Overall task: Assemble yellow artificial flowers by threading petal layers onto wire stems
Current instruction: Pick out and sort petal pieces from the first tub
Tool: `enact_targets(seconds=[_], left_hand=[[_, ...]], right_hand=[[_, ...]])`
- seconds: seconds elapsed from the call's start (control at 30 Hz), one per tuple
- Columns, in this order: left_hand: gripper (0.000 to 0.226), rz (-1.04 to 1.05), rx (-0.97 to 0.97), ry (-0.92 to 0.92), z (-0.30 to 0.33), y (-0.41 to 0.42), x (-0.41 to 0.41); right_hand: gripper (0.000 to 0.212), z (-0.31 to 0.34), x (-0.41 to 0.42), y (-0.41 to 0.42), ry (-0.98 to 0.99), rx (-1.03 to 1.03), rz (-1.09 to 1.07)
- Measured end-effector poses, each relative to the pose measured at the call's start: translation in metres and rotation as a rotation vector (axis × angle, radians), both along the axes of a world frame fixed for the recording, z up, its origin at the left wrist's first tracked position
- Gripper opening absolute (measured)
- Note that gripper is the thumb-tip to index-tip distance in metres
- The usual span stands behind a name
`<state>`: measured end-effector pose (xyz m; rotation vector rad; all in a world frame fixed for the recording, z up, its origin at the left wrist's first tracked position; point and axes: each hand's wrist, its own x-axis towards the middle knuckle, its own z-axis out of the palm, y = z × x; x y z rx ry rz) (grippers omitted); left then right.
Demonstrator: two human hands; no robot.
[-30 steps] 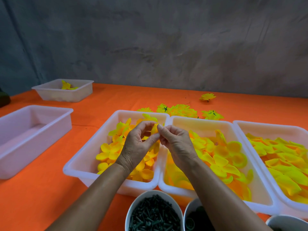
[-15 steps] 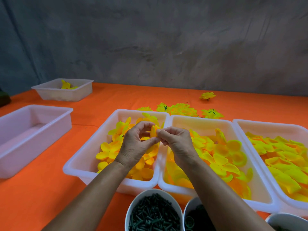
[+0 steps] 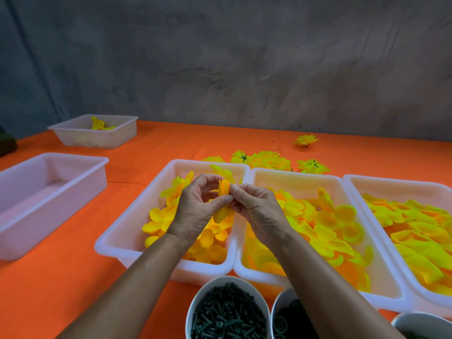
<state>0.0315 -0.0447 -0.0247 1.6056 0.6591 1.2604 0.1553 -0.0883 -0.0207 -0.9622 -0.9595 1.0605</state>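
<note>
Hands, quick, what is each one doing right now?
Left hand: fingers curled, pinching the yellow petal piece.
Right hand: fingertips pinching the same petal piece from the other side.

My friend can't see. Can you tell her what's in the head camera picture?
Two bare hands, left hand and right hand, pinch a small folded yellow fabric petal piece together above white plastic trays filled with yellow petals on an orange table. Round white bowls of dark green plastic pegs sit nearest; finished yellow flowers lie behind.
</note>
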Motion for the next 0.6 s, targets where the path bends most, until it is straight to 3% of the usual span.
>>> enact_targets(seconds=[0.6], left_hand=[[0.036, 0.033, 0.027, 0.106, -0.0035, 0.0032, 0.0002]], right_hand=[[0.023, 0.0014, -0.0009, -0.0030, -0.248, -0.053, -0.195]])
